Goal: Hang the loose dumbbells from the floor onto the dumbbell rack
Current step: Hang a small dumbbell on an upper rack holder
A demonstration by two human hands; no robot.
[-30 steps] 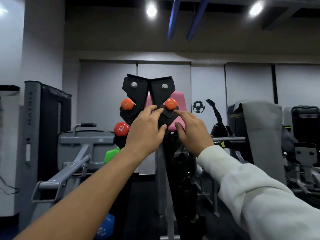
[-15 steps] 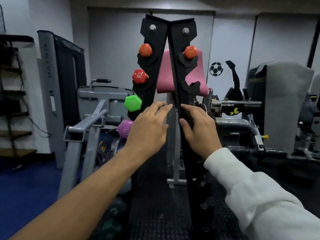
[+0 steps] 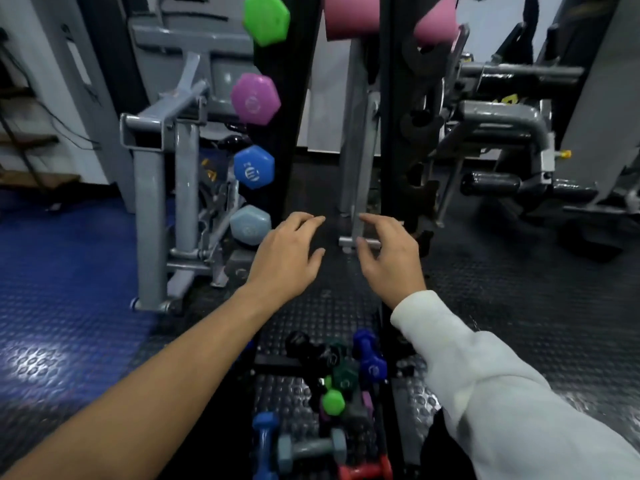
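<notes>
On the floor, grey dumbbell (image 3: 310, 447) lies crosswise.

This is a gym. Beyond the fingertips (image 3: 317, 219) of the person's spread hands stands a black dumbbell rack (image 3: 291, 109); hung on its upright above and to the left of the fingers are green (image 3: 266, 18), purple (image 3: 255, 98), blue (image 3: 254, 167) and pale grey-blue (image 3: 250, 225) hex dumbbells. Below the wrists, nearer than the fingers, loose coloured dumbbells (image 3: 337, 386) lie heaped on studded black rubber flooring (image 3: 540, 306). Left of the fingers is a grey steel exercise machine frame (image 3: 152, 216) on blue matting (image 3: 59, 271); right of them, another machine with a padded roller (image 3: 491, 183).
</notes>
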